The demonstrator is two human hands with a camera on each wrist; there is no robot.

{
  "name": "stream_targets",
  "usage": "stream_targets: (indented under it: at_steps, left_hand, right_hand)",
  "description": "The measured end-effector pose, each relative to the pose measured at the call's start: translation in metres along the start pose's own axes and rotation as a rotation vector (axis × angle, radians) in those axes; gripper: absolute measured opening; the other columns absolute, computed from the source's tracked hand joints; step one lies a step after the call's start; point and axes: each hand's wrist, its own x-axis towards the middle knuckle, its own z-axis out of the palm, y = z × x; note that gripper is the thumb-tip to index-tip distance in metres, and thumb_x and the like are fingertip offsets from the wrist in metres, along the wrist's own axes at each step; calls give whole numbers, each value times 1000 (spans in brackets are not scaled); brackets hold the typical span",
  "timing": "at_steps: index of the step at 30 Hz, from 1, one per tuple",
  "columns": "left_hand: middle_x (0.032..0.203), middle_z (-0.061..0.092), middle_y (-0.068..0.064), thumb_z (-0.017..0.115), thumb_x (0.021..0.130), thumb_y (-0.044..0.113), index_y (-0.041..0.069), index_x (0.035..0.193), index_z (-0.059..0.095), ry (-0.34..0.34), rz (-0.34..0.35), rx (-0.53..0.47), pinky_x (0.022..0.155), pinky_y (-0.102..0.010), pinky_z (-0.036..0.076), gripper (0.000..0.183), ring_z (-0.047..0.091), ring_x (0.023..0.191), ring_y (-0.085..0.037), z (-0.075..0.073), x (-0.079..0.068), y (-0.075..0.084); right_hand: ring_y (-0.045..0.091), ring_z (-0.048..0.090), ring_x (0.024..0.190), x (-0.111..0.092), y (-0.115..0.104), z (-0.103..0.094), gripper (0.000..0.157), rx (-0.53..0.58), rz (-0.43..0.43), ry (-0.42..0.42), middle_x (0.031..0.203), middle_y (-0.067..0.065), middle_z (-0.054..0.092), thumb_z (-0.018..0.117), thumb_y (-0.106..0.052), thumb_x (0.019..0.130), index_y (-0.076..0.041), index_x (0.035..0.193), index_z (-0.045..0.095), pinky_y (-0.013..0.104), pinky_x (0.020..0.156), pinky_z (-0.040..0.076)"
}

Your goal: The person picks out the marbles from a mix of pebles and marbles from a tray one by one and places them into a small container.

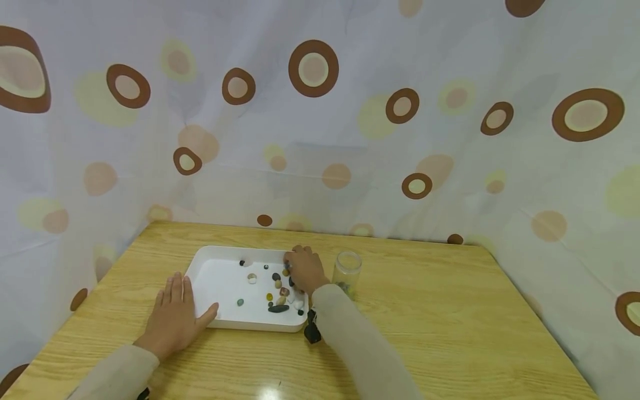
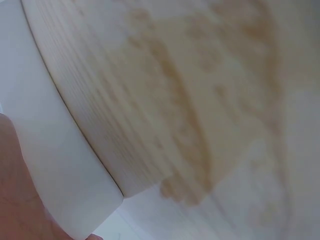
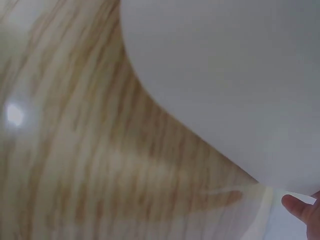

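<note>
A shallow white tray (image 1: pixel 225 316) lies on the wooden table with several small stones in it, mostly toward its right side. Among them are a long dark stone (image 1: pixel 278 308), a yellow stone (image 1: pixel 269 297) and a green stone (image 1: pixel 240 302). My left hand (image 1: pixel 172 316) rests at the tray's left edge, fingers straight and thumb spread along the near rim. Over the right end of the tray, my right hand (image 1: pixel 306 269) reaches down with bent fingers among the stones. Its fingertips are hidden, so I cannot tell whether it holds one.
Just right of the tray stands a clear jar (image 1: pixel 347 269) with some small stones at its bottom, close beside the right forearm. The wooden table (image 1: pixel 440 311) extends to the right. A patterned curtain (image 1: pixel 320 128) hangs behind the table and along both sides.
</note>
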Motion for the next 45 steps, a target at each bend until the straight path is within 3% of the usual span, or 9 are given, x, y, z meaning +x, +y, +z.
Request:
stream_targets:
  at_steps: [9, 17, 25, 31, 39, 45]
  left_hand:
    - [143, 13, -48, 46, 93, 59, -28, 137, 16, -2, 5, 19, 106, -69, 17, 102, 14, 133, -61, -3, 0, 5]
    - [142, 15, -48, 47, 92, 58, -29, 136, 18, 19, -2, 36, 106, -69, 19, 102, 16, 133, -61, -2, -2, 5]
    - [142, 16, -49, 48, 92, 58, -29, 135, 20, 28, 7, 45, 105, -69, 20, 101, 17, 132, -61, -1, -3, 4]
    - [141, 18, -49, 48, 92, 57, -30, 134, 20, 35, 15, 53, 104, -69, 21, 100, 18, 131, -62, -2, -2, 5]
    - [141, 17, -49, 48, 92, 58, -29, 135, 20, 35, 13, 55, 105, -69, 21, 101, 18, 132, -62, -3, -2, 5]
    - [141, 16, -49, 48, 92, 58, -29, 135, 19, 20, 13, 54, 104, -69, 21, 101, 17, 132, -62, -4, -2, 5]
  right_hand:
    - [22, 59, 100, -1, 2, 1, 7, 2, 36, 17, 113, 1, 62, 68, -25, 91, -19, 95, 69, 38, 80, 53]
    - [21, 58, 99, -4, -7, -20, 8, 41, 23, 59, 97, -2, 63, 68, -24, 90, -19, 96, 71, 36, 80, 53]
    - [24, 59, 103, -10, -11, -56, 14, 8, -63, 124, 106, -1, 65, 68, -26, 90, -18, 100, 72, 36, 80, 54]
    - [29, 58, 110, -22, -6, -88, 15, -4, -130, 183, 126, 2, 61, 68, -27, 90, -16, 100, 72, 38, 82, 54]
    - [33, 55, 117, -46, 15, -114, 13, 49, -144, 247, 125, 6, 61, 69, -26, 90, -15, 97, 70, 46, 86, 52]
    - [36, 55, 116, -71, 45, -123, 10, -3, -108, 308, 124, 10, 62, 71, -22, 88, -15, 94, 70, 47, 85, 52]
